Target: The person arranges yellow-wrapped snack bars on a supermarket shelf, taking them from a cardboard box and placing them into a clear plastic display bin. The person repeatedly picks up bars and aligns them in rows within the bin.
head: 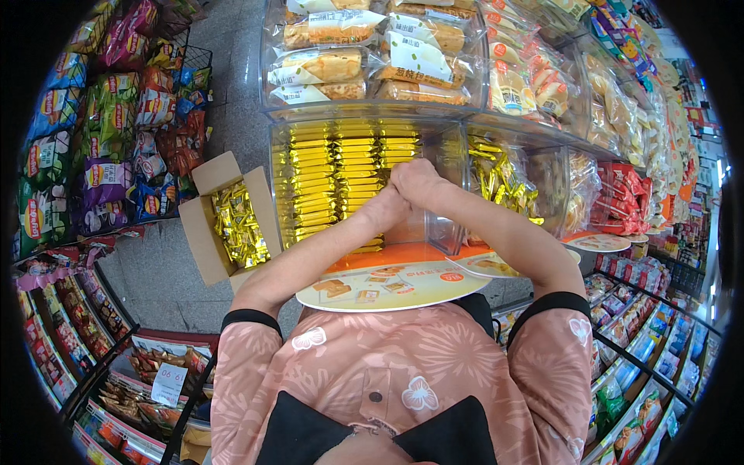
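My left hand [386, 208] and my right hand [414, 178] meet over a clear plastic display bin [456, 154]. Gold-wrapped snack packets [314, 186] stand on edge in the bin, lined up in three columns. Both hands are at the right-hand column [400, 148], near its packets. The right hand is curled and partly covers the left one. Fingertips of both hands are hidden, so I cannot see what they hold. To the left of the bin, an open cardboard box [200, 235] contains many loose gold packets [238, 224].
Behind the bin, another clear bin holds wrapped bread rolls [331, 64]. A neighbouring bin to the right has jumbled gold packets [500, 174]. An oval printed sign [401, 290] juts out at the bin's front. Bagged chips [110, 116] hang on racks at left, beyond the grey floor [151, 273].
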The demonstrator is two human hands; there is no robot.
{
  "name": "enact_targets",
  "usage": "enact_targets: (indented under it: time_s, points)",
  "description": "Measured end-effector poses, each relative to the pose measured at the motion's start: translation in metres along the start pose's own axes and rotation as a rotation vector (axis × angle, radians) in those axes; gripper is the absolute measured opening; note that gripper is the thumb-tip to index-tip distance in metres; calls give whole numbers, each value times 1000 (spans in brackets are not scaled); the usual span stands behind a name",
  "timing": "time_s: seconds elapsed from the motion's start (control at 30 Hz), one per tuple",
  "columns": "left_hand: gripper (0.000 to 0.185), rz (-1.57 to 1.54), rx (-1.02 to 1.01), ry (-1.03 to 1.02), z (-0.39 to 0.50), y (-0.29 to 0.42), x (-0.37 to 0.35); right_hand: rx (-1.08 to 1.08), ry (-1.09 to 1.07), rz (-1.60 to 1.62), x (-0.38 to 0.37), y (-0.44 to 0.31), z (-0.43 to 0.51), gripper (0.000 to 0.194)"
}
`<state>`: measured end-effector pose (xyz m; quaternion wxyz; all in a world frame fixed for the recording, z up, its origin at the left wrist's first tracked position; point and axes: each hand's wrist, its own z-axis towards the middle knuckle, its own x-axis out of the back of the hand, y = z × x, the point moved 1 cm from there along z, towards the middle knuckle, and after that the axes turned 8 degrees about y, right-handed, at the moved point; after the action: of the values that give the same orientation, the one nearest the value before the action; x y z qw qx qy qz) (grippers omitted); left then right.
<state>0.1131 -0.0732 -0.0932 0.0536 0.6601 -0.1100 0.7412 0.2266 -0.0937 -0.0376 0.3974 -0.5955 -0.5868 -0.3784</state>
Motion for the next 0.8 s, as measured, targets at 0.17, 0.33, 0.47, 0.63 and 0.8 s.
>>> enact_targets:
  time_s: [0.17,0.33,0.47,0.63,0.8]
  points:
    - [26,-329,118,-302,11,-5,26,63,191,-2,-16,0,-3,12]
    - [20,-357,408,-93,10,-6,8,-93,126,-56,28,11,2,15]
    - [23,-348,486,7,13,1,0,-79,-207,-155,18,21,-1,23]
    - [28,-224,470,-38,16,4,7,-52,-198,-189,12,26,-8,24]
    - [28,-297,543,-72,17,3,4,-3,4,-115,53,28,-28,20]
